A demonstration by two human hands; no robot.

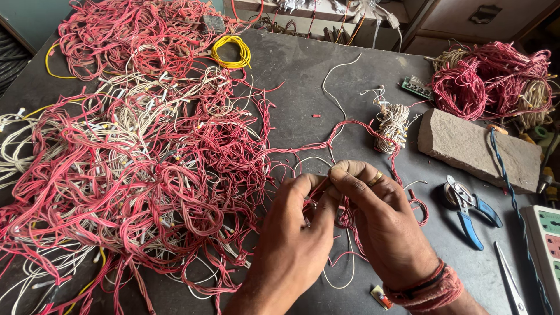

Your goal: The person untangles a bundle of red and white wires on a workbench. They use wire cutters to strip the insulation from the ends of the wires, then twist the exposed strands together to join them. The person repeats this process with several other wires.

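Both the left hand [297, 224] and right hand [373, 216] pinch thin red wires [344, 217]; at nine o'clock a large tangled heap [134, 169] lies unsorted on the bench [291, 64].

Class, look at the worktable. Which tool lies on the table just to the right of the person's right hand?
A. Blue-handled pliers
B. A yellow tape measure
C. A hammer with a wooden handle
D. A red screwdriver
A: the blue-handled pliers lie on the dark table just beyond the right hand, which meets the left hand on thin red and white wires.
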